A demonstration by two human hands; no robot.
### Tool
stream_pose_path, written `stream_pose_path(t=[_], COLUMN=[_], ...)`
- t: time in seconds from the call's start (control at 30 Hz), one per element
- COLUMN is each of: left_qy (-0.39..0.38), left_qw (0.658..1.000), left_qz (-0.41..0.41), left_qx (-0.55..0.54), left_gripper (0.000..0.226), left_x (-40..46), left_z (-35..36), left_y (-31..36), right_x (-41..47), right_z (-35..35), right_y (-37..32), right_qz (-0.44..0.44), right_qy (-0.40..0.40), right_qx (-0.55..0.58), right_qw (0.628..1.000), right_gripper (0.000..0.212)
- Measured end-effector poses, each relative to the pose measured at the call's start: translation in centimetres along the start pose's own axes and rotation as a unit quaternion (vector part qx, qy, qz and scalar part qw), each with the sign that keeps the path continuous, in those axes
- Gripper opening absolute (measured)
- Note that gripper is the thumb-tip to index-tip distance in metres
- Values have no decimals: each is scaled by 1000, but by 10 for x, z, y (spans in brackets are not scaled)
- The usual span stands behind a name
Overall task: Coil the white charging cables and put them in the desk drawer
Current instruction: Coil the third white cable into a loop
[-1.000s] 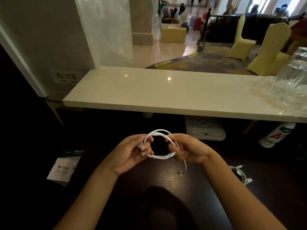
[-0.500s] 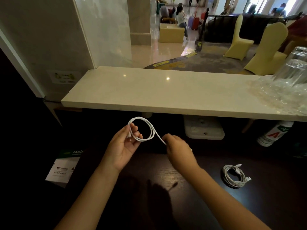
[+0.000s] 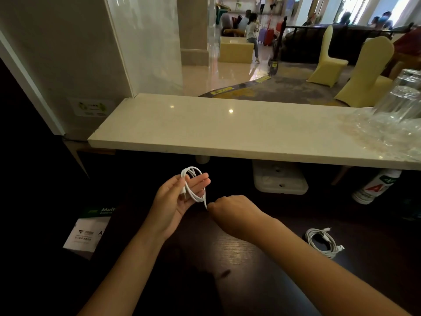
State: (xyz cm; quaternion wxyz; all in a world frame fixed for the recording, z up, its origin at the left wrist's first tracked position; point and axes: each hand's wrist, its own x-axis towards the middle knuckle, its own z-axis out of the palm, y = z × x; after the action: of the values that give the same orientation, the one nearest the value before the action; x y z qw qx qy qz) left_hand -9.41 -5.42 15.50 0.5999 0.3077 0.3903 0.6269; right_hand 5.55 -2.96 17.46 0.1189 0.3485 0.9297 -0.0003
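Note:
My left hand is held palm up above the dark desk, with a white charging cable looped in a coil around its fingers. My right hand is closed just to the right, pinching the cable's free run where it leaves the coil. A second white cable lies coiled on the desk at the right, untouched. No drawer shows in this view.
A pale stone counter overhangs the desk's far side, with clear glasses and plastic wrap at its right end. Under it sit a white box and a lying bottle. A paper pack lies at the left.
The coil went from being held between both hands to sitting around my left hand's fingers. My right hand pulled away right and low, drawing the cable's loose run around the left hand.

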Motion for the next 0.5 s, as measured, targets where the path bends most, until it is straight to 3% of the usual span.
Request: stream_pose_path(t=[0.1,0.27,0.37,0.5], left_qy=[11,-19,-55,-114], left_qw=[1000,981,963,961], left_qz=[6,-9,-27,-52], left_qx=[-6,191,264,246], left_gripper=[24,23,28,26], left_x=[-1,-7,-13,-18], left_z=[-5,0,4,13], left_y=[3,-16,-23,-15], right_x=[-3,-7,-6,-5], right_z=[4,-13,-25,-19], right_y=[8,9,14,23], right_qz=[24,-75,-71,-42], right_qy=[22,90,127,191], right_qx=[4,123,143,168], right_qw=[999,985,979,966], right_gripper=[23,19,15,32])
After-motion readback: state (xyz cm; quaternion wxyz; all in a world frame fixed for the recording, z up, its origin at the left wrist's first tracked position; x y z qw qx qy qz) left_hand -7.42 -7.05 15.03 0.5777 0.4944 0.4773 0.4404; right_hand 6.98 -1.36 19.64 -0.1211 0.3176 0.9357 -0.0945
